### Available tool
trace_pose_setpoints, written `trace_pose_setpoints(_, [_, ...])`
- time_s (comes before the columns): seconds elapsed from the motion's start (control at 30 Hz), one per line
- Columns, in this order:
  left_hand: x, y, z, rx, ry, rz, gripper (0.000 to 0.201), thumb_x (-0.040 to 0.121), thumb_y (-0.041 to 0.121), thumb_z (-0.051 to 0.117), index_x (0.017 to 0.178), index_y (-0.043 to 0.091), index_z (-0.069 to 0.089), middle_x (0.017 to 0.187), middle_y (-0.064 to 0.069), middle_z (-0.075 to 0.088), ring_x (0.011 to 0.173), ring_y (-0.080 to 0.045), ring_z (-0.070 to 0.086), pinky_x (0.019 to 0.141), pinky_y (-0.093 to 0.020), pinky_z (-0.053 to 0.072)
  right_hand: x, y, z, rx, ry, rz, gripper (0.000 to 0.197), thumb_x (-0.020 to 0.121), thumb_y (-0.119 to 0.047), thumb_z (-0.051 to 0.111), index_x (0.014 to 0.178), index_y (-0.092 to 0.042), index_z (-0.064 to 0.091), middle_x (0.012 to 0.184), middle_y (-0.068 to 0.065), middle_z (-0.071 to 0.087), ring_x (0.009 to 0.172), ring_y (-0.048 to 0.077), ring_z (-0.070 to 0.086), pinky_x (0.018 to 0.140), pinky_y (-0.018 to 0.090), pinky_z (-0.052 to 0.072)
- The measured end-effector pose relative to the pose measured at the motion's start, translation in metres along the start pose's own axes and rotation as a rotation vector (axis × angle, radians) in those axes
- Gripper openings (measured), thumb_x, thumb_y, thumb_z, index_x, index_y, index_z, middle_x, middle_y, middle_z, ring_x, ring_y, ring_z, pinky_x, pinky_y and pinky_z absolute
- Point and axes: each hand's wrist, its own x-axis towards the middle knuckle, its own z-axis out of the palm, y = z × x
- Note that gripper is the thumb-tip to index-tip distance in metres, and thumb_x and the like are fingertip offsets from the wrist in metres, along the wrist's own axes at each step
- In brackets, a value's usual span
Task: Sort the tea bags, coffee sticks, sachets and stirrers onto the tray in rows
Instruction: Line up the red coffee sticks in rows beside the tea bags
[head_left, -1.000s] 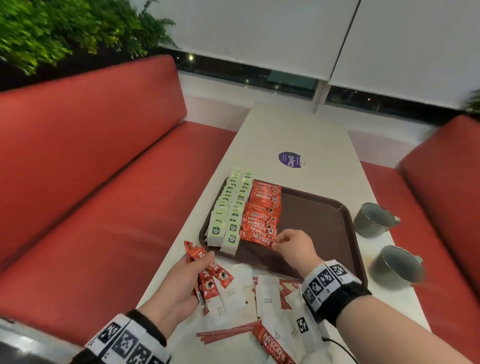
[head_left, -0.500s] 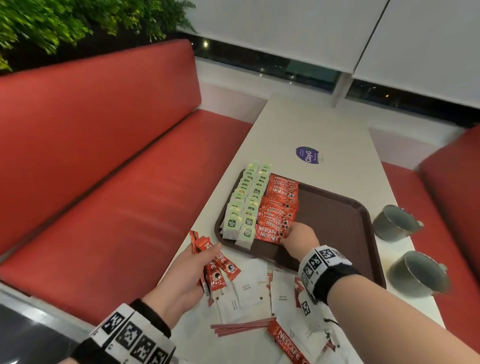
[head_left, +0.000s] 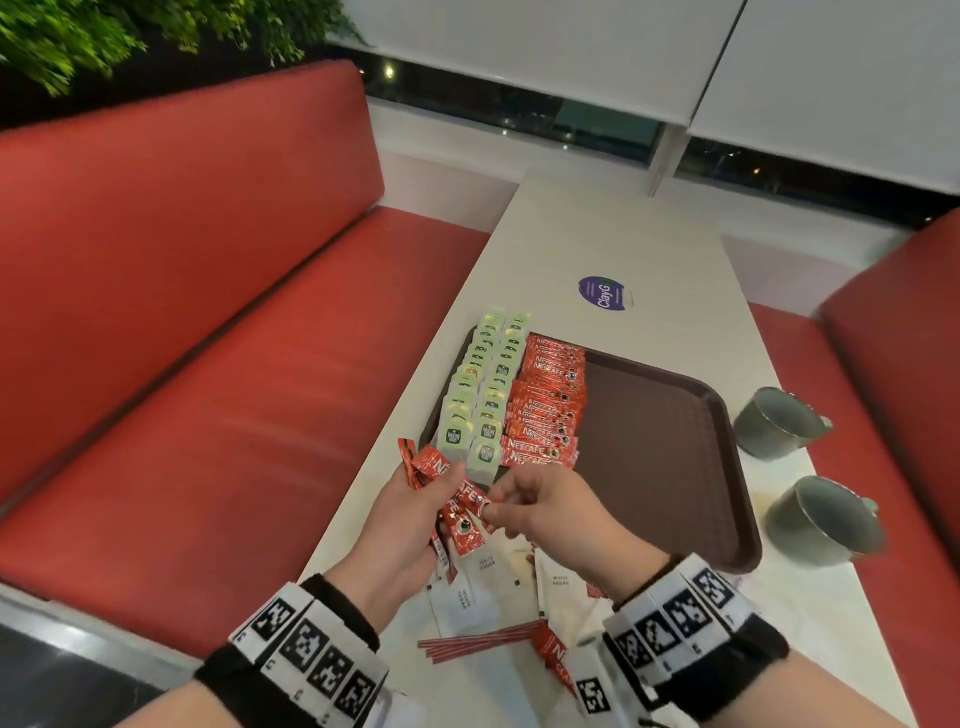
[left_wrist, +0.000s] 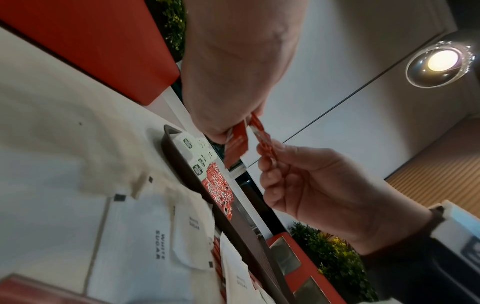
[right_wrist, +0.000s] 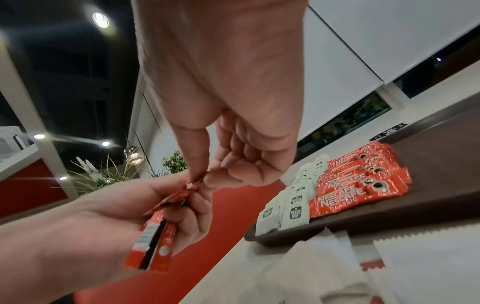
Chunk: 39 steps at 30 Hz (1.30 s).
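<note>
Red coffee sticks (head_left: 453, 512) sat fanned in the left hand (head_left: 410, 514), low centre of frame; the right hand (head_left: 550, 506) fingers (right_wrist: 194, 156) pinched one stick's end. Judged next: draw it free and lay it at the near end of the Nescafé row (head_left: 545, 410) on the brown tray (head_left: 670, 447).

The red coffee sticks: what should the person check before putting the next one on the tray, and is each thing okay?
1. Right hand has one stick: ok, it pinches the end of a coffee stick between thumb and finger.
2. The stick is free of the others: not ok, the left hand holds it in the bunch of coffee sticks.
3. Only one stick comes out: cannot tell.
4. Room on the tray: ok, bare beside the red row.
5. Rows tidy: ok, two rows of green tea bags stand beside the red row.
6. Cups out of the way: ok, they stand off the tray.
</note>
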Motion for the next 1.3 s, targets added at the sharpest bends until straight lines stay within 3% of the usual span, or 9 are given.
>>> trace_pose_setpoints(0.17, [0.001,-0.002,0.005,0.043,-0.084,-0.041,0.019,0.093,0.009,0.057,0.110,0.012,0.063,0.093,-0.010,0.074,0.078,-0.023,0.071,0.065,-0.033,0.056,0.006,0.016,-0.024,0.183,0.106,0.077,0.009,0.082,-0.007,0.071,0.075,-0.012,0.067,0.065,0.000,0.065,0.057,0.010,0.055,0.057,0.023,0.045])
trace_pose_setpoints(0.33, [0.007,-0.007,0.000,0.015,0.006,-0.102,0.015,0.097,0.024,0.053,0.106,0.020,0.064,0.087,-0.004,0.070,0.079,-0.018,0.064,0.074,-0.033,0.051,0.024,0.045,-0.056,-0.120,0.310,0.154,0.008,0.085,-0.014,0.068,0.077,-0.014,0.065,0.073,-0.001,0.065,0.066,0.012,0.056,0.062,0.022,0.042])
trace_pose_setpoints(0.4, [0.009,-0.007,0.001,0.013,0.059,-0.134,0.016,0.097,0.027,0.052,0.104,0.018,0.064,0.081,-0.007,0.062,0.076,-0.020,0.058,0.077,-0.034,0.049,0.034,0.053,-0.058,-0.231,0.267,0.190,0.013,0.086,-0.014,0.067,0.075,-0.018,0.062,0.077,-0.001,0.064,0.073,0.014,0.058,0.065,0.024,0.043])
trace_pose_setpoints(0.53, [0.011,-0.002,0.001,0.018,0.127,-0.131,0.016,0.098,0.025,0.051,0.090,0.015,0.060,0.064,-0.004,0.045,0.057,-0.014,0.043,0.057,-0.026,0.040,0.053,0.062,-0.056,-0.339,0.176,0.253,0.016,0.087,-0.015,0.066,0.074,-0.022,0.059,0.091,0.000,0.065,0.089,0.018,0.059,0.076,0.027,0.042])
trace_pose_setpoints(0.7, [0.021,-0.001,-0.006,0.058,0.131,-0.094,0.011,0.096,0.025,0.054,0.091,0.016,0.058,0.062,-0.004,0.041,0.052,-0.013,0.036,0.050,-0.024,0.032,0.069,0.061,-0.052,-0.457,0.123,0.305,0.014,0.087,-0.017,0.066,0.076,-0.021,0.059,0.093,0.001,0.064,0.089,0.018,0.059,0.075,0.027,0.043])
trace_pose_setpoints(0.83, [0.026,-0.004,-0.010,0.029,0.103,-0.092,0.007,0.097,0.019,0.053,0.094,0.013,0.056,0.064,-0.005,0.043,0.053,-0.012,0.038,0.048,-0.022,0.034,0.078,0.061,-0.050,-0.575,0.120,0.344,0.007,0.089,-0.020,0.062,0.082,-0.018,0.060,0.104,0.004,0.064,0.097,0.022,0.061,0.084,0.031,0.049])
trace_pose_setpoints(1.03, [0.025,-0.004,-0.008,0.041,0.078,-0.088,0.003,0.096,0.012,0.055,0.097,0.012,0.058,0.071,-0.006,0.053,0.057,-0.012,0.047,0.048,-0.021,0.038,0.076,0.060,-0.048,-0.600,0.158,0.333,0.009,0.090,-0.023,0.059,0.083,-0.019,0.057,0.093,0.002,0.063,0.087,0.019,0.061,0.075,0.029,0.050])
trace_pose_setpoints(1.17, [0.025,-0.004,-0.006,0.059,0.055,-0.075,0.006,0.096,0.010,0.054,0.101,0.011,0.058,0.074,-0.006,0.057,0.059,-0.012,0.049,0.047,-0.020,0.038,0.060,0.043,-0.044,-0.524,0.231,0.180,0.017,0.095,-0.033,0.052,0.092,-0.018,0.060,0.089,0.000,0.063,0.083,0.016,0.060,0.070,0.027,0.048])
trace_pose_setpoints(1.3, [0.021,-0.006,0.000,0.087,0.012,-0.047,0.012,0.096,0.008,0.053,0.105,0.013,0.060,0.073,-0.002,0.060,0.057,-0.010,0.049,0.047,-0.020,0.036,0.035,0.022,-0.026,-0.239,0.023,0.054,0.019,0.091,-0.035,0.060,0.086,-0.018,0.067,0.081,-0.004,0.067,0.072,0.007,0.057,0.061,0.019,0.044])
